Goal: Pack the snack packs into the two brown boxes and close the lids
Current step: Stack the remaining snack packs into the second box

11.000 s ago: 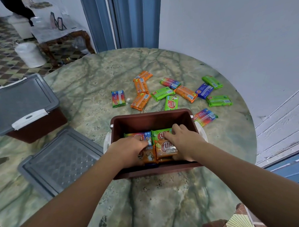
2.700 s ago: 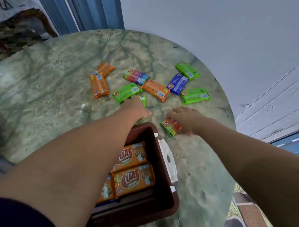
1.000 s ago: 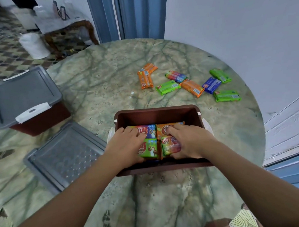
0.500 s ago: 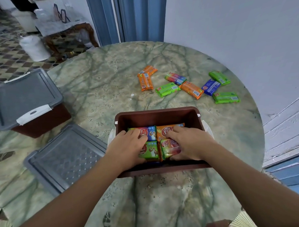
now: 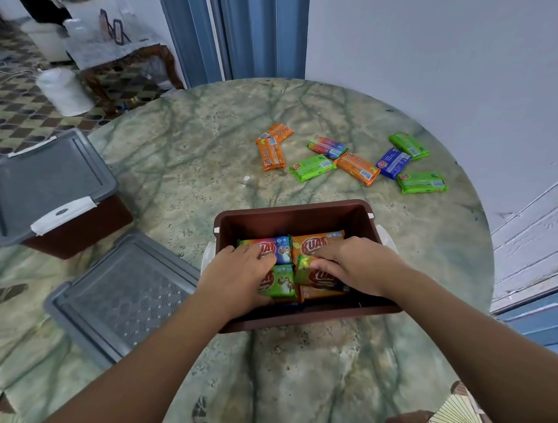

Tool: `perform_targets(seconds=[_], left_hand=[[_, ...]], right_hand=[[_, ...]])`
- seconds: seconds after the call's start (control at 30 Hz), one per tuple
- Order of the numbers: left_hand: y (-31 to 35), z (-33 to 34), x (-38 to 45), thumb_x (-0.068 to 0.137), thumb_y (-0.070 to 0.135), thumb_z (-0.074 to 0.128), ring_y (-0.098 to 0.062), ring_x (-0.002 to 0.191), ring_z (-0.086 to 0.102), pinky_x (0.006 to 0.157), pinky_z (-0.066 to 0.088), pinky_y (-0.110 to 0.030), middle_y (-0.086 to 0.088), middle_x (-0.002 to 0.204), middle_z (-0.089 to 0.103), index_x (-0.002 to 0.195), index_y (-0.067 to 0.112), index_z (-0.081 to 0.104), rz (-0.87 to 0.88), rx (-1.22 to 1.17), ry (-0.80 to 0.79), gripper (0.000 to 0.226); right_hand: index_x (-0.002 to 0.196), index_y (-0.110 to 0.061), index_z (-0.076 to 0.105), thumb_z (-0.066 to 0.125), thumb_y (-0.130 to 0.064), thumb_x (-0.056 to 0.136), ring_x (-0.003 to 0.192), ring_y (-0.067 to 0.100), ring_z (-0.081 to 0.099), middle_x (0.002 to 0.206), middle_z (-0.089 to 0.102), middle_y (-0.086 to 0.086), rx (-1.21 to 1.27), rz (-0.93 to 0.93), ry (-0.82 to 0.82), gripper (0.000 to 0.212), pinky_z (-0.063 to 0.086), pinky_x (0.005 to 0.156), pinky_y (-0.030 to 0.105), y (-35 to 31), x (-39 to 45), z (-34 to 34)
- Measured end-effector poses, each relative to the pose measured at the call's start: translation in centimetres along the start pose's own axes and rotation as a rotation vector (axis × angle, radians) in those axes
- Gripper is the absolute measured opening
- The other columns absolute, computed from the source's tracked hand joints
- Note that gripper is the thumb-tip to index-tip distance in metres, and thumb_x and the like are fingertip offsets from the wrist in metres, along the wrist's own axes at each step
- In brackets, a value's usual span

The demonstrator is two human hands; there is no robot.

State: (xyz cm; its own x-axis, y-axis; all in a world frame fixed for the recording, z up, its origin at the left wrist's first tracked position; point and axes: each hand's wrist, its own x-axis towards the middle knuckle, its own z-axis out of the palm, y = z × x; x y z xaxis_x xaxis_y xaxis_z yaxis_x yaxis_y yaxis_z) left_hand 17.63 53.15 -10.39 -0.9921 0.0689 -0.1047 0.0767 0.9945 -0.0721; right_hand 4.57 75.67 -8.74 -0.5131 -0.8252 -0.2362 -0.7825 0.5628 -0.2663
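Both hands (image 5: 236, 273) press snack packs (image 5: 279, 280) (inside open box (image 5: 290, 216)).

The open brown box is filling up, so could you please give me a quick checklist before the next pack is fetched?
1. Packs in open box lying flat: ok.
2. Left hand free: ok, it rests open on the packs.
3. Right hand free: cannot tell, fingers curl at a pack.
4. Loose packs left on table: not ok, eight remain.
5. Loose lid within reach: ok.
6. Second box closed: ok.
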Motion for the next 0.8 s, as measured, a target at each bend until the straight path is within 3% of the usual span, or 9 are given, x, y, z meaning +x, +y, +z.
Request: perform_targets(seconds=[0.2, 0.33, 0.43, 0.53, 0.8], left_hand=[[-0.1, 0.0, -0.1, 0.078, 0.072, 0.061, -0.021, 0.120, 0.052, 0.094, 0.041, -0.036, 0.001, 0.130, 0.054, 0.135, 0.030, 0.046, 0.007, -0.018, 0.010, 0.072], [-0.2, -0.2, -0.2, 0.075, 0.069, 0.060, -0.018, 0.118, 0.050, 0.095, 0.039, -0.036, 0.005, 0.125, 0.054, 0.132, 0.034, 0.050, 0.007, -0.060, 0.009, 0.068], [-0.2, -0.4, -0.2, 0.076, 0.066, 0.062, -0.018, 0.115, 0.052, 0.092, 0.039, -0.035, 0.006, 0.123, 0.054, 0.129, 0.036, 0.052, 0.007, -0.067, -0.009, 0.063], [-0.2, -0.5, -0.1, 0.080, 0.065, 0.063, -0.016, 0.115, 0.053, 0.092, 0.039, -0.035, 0.007, 0.124, 0.055, 0.131, 0.037, 0.052, 0.013, -0.073, -0.009, 0.059], [-0.4, -0.4, 0.0, 0.085, 0.067, 0.063, -0.013, 0.123, 0.050, 0.095, 0.039, -0.035, 0.013, 0.130, 0.055, 0.137, 0.040, 0.055, 0.049, -0.084, -0.005, 0.060]], right_hand=[[0.124, -0.032, 0.066, 0.036, -0.058, 0.106, 0.106, 0.014, 0.064, 0.117, 0.070, -0.007, 0.020, 0.029, -0.042, 0.044, 0.054, 0.090, 0.040, 0.2, 0.6, -0.2], [0.143, -0.041, 0.052, 0.040, -0.061, 0.103, 0.123, 0.017, 0.057, 0.139, 0.055, -0.011, -0.007, 0.006, -0.032, 0.046, 0.052, 0.098, 0.042, 0.4, 1.0, 0.4], [0.148, -0.045, 0.038, 0.056, -0.071, 0.090, 0.126, 0.017, 0.052, 0.137, 0.045, -0.013, -0.031, -0.012, -0.007, 0.066, 0.053, 0.096, 0.044, 0.8, 0.9, 0.9], [0.150, -0.044, 0.036, 0.068, -0.077, 0.076, 0.130, 0.016, 0.046, 0.142, 0.043, -0.013, -0.150, -0.046, -0.076, 0.087, 0.051, 0.098, 0.041, 0.7, 0.7, 0.9], [0.153, -0.035, 0.043, 0.068, -0.066, 0.085, 0.127, 0.020, 0.047, 0.135, 0.046, -0.005, -0.231, -0.128, -0.117, 0.078, 0.046, 0.100, 0.037, 0.1, 1.1, 0.5]])
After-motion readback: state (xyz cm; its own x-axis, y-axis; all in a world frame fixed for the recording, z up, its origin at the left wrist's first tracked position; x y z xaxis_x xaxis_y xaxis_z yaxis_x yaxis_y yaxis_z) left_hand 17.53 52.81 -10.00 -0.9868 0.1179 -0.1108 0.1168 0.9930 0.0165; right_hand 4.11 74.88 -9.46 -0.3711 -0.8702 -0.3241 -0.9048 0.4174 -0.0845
